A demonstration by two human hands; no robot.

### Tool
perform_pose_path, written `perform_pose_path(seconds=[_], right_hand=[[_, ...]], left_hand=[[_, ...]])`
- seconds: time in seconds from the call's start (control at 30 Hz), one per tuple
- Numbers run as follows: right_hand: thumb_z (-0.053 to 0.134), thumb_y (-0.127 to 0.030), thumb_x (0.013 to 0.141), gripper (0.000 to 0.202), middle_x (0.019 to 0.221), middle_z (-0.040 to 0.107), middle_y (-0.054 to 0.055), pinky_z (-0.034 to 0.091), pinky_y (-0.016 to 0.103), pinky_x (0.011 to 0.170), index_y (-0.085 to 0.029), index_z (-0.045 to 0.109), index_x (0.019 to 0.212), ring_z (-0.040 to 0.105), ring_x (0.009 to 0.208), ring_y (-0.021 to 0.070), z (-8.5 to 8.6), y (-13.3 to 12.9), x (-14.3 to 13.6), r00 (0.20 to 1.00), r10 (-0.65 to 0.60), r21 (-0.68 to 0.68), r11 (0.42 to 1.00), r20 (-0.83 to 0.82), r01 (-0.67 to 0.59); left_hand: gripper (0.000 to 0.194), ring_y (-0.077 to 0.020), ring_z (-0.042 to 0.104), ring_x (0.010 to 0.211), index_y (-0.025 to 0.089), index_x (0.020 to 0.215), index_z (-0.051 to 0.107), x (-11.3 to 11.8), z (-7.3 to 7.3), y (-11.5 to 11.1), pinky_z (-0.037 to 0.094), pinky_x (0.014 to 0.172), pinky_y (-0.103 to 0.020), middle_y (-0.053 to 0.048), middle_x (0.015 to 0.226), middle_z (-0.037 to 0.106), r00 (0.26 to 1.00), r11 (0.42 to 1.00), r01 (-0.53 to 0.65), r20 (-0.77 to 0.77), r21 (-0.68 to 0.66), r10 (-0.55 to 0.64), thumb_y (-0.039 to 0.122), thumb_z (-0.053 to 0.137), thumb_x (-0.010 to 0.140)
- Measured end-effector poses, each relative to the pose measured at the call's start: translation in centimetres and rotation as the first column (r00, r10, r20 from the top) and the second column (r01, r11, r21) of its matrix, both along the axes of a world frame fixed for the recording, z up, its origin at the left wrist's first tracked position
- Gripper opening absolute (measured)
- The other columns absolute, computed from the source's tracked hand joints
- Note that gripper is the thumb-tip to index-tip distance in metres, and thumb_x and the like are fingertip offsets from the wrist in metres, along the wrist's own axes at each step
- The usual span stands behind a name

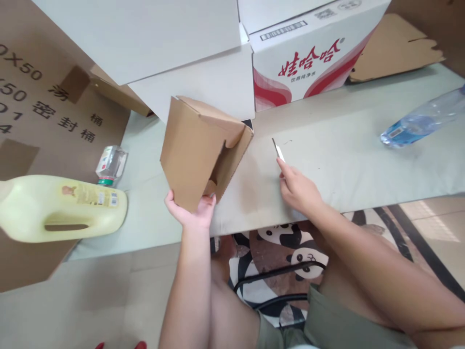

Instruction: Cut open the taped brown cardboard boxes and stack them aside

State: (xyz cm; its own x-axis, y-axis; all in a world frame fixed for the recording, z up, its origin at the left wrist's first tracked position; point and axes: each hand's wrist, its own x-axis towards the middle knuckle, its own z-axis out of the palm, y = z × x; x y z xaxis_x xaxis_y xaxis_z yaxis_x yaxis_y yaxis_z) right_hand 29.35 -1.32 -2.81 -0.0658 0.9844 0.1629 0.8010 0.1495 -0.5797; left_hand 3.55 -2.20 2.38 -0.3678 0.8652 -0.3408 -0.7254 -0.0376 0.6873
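My left hand (194, 211) grips the lower end of a small brown cardboard box (187, 150), with the thumb on its outer face and the fingers at its open edge. The box is tilted above the table, and its opening faces right. In my right hand (300, 189) is a slim utility knife (279, 153); its pale body sticks out past the fingers and the thin tip points up and away from me. The knife and the box are apart. Most of the knife's handle is hidden in my fist.
White cartons (218, 80) and a red-and-white carton (308, 68) stand along the back of the table (348, 140). A water bottle (410, 128) lies at right, near flat cardboard (392, 53). At left are a yellow jug (32, 206), a small clear bottle (112, 162) and a large carton (36, 92).
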Motion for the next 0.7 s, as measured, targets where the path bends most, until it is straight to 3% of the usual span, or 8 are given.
perform_pose_path(seconds=[0.07,0.17,0.3,0.43,0.57,0.7], right_hand=[[0.048,-0.028,0.091,0.053,0.112,0.068,0.019,0.058,0.05,0.075,-0.018,0.057,0.142,0.066,0.09,0.0329,-0.2,0.5,0.4,0.998,-0.032,-0.068,0.997,0.047,0.035],[0.056,-0.036,0.087,0.049,0.134,0.057,0.023,0.049,0.063,0.099,-0.015,0.067,0.13,0.056,0.122,0.043,0.5,0.5,0.7,0.996,-0.09,0.04,0.995,-0.023,0.091],[0.052,-0.031,0.089,0.048,0.141,0.057,0.016,0.047,0.058,0.108,-0.021,0.062,0.135,0.054,0.131,0.0342,1.6,0.2,0.9,0.946,0.06,0.153,0.988,-0.318,-0.011],[0.048,-0.023,0.09,0.063,0.153,0.052,0.008,0.045,0.06,0.11,-0.032,0.044,0.152,0.052,0.137,0.031,1.6,0.2,0.7,0.863,0.202,0.052,0.978,-0.463,-0.202],[0.048,-0.033,0.097,0.065,0.164,0.037,0.007,0.048,0.056,0.109,-0.037,0.028,0.159,0.053,0.138,0.03,1.4,0.2,0.6,0.785,0.222,-0.012,0.96,-0.578,-0.28],[0.063,-0.04,0.09,0.08,0.165,0.035,0.011,0.048,0.057,0.108,-0.035,0.024,0.16,0.051,0.14,0.0334,1.0,0.1,0.2,0.799,0.213,0.02,0.97,-0.562,-0.244]], left_hand=[[0.032,-0.0228,0.064,0.081,0.027,0.094,0.064,-0.1,0.2,0.1,0.051,0.064,-0.034,-0.002,0.09,0.066,1.0,1.0,0.0,-0.001,-0.02,0.0,0.053,0.056,0.076],[0.032,-0.0212,0.063,0.073,0.025,0.095,0.065,-0.5,0.4,0.1,0.047,0.057,-0.03,-0.003,0.087,0.067,0.997,0.994,0.043,-0.058,-0.096,-0.049,0.05,0.062,0.076],[0.038,-0.0204,0.065,0.068,0.019,0.094,0.068,-1.4,-0.1,0.0,0.048,0.055,-0.029,-0.005,0.083,0.071,0.979,0.961,0.158,-0.092,-0.227,-0.183,0.05,0.067,0.072],[0.029,-0.0189,0.067,0.065,0.018,0.078,0.07,-1.9,-1.3,-0.2,0.051,0.054,-0.027,-0.004,0.074,0.072,0.976,0.975,0.143,-0.137,-0.168,-0.167,0.044,0.075,0.066],[0.04,-0.0211,0.071,0.078,0.019,0.079,0.073,-1.6,-2.3,-0.5,0.059,0.072,-0.031,-0.004,0.084,0.076,0.939,0.985,0.171,-0.298,-0.031,-0.172,0.019,0.09,0.042],[0.047,-0.0257,0.069,0.104,0.019,0.084,0.074,-1.1,-3.6,-0.1,0.055,0.097,-0.038,-0.006,0.093,0.076,0.824,0.997,0.061,-0.561,-0.051,-0.079,0.004,0.091,0.043]])
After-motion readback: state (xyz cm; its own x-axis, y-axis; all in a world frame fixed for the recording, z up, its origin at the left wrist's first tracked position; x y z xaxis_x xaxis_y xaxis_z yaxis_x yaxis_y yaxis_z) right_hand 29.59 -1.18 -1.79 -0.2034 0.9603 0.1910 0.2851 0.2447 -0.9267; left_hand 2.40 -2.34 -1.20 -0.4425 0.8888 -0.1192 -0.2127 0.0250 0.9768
